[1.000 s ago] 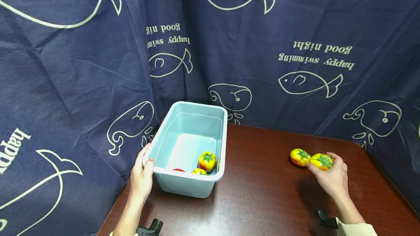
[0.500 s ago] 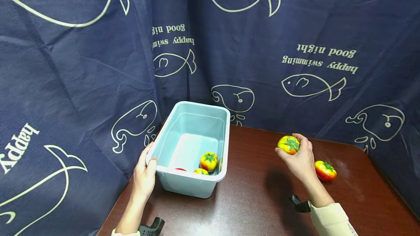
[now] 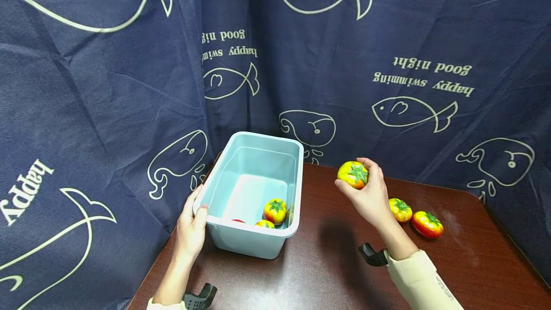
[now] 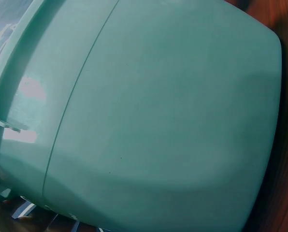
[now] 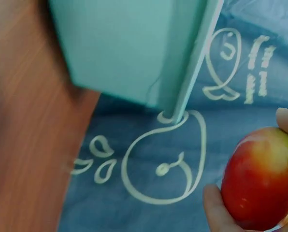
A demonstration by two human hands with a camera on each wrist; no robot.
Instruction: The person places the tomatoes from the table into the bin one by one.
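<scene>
My left hand grips the near left corner of a light blue plastic bin, thumb over the rim. The bin's outer wall fills the left wrist view. Inside it lie a yellow-red tomato, a second yellow one and a bit of something red, both partly hidden by the near wall. Raised above the table right of the bin, my right hand pinches a yellow-and-red tomato with a green star-shaped top. Its red underside shows between thumb and fingers in the right wrist view.
Two more tomatoes, a yellow one and a redder one, lie side by side on the brown table, right of my right forearm. A dark blue fish-print curtain hangs along the back and left edges.
My right hand has lifted the tomato off the table and carried it left toward the bin, uncovering the two tomatoes behind. My left hand keeps its grip on the bin.
</scene>
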